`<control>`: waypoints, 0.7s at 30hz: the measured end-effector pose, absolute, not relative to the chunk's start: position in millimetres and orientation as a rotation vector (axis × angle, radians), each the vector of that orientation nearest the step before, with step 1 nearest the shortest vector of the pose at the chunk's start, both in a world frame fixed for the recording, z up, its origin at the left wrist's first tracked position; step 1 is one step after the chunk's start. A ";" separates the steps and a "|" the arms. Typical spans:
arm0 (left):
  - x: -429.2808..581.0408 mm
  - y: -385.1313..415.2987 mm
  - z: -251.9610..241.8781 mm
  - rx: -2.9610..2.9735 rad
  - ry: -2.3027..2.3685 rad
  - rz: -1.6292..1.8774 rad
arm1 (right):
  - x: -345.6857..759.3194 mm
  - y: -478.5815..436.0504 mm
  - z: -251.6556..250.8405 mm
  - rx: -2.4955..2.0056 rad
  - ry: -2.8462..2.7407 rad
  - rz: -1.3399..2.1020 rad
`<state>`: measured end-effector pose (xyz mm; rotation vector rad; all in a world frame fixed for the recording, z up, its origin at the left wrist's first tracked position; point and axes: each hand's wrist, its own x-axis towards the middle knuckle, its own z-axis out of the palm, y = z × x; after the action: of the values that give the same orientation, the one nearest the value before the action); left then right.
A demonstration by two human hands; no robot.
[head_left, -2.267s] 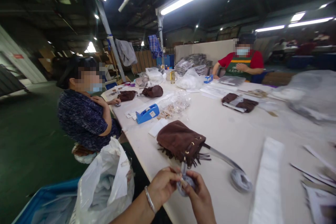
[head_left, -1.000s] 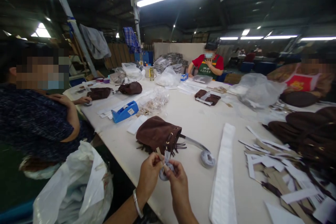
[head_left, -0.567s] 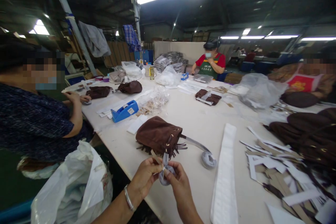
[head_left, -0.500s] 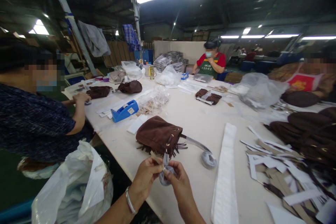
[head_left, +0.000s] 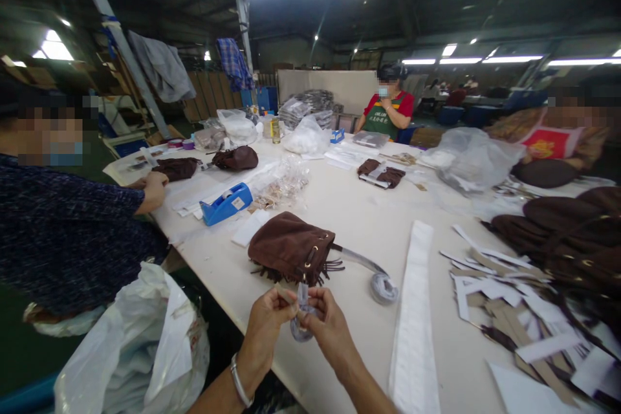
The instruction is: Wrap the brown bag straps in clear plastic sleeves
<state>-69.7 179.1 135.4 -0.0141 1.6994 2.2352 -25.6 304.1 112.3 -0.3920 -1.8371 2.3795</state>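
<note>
My left hand (head_left: 266,323) and my right hand (head_left: 330,330) meet at the near edge of the white table (head_left: 359,220). Both pinch a small grey wrapped strap end (head_left: 301,320) between the fingertips. The piece hangs from a brown suede fringed bag (head_left: 290,249) lying just beyond my hands. A grey wrapped strap (head_left: 361,265) runs from the bag to the right and ends in a coil (head_left: 384,288). A silver bangle sits on my left wrist.
A blue tape dispenser (head_left: 226,202), a white foam strip (head_left: 412,317) and scattered paper strips (head_left: 509,310) lie on the table. Brown bags (head_left: 572,233) pile at right. A white plastic sack (head_left: 136,349) stands at lower left. A person in dark blue (head_left: 63,233) sits left; another in red (head_left: 388,110) sits far across.
My hands stay pinched on the grey strap end and have shifted slightly down. The view has turned right since the oldest frame. The person at left lowered a hand from shoulder to table.
</note>
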 end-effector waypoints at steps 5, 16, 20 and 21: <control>-67.6 178.1 135.2 0.020 1.729 2.219 | -24.7 305.0 110.3 -0.364 -1.931 2.296; -64.0 181.3 134.3 -0.015 1.846 2.197 | -28.7 297.9 119.9 -0.527 -2.017 2.145; -60.8 179.5 123.4 0.083 1.928 2.097 | -32.9 296.3 116.1 -0.598 -1.994 2.139; -59.2 178.7 120.6 0.117 1.962 2.065 | -34.3 296.1 115.1 -0.631 -1.971 2.166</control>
<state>-59.2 178.7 120.6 0.1169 1.9619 2.0652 -34.3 296.1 115.1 -0.6314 -1.9707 2.1658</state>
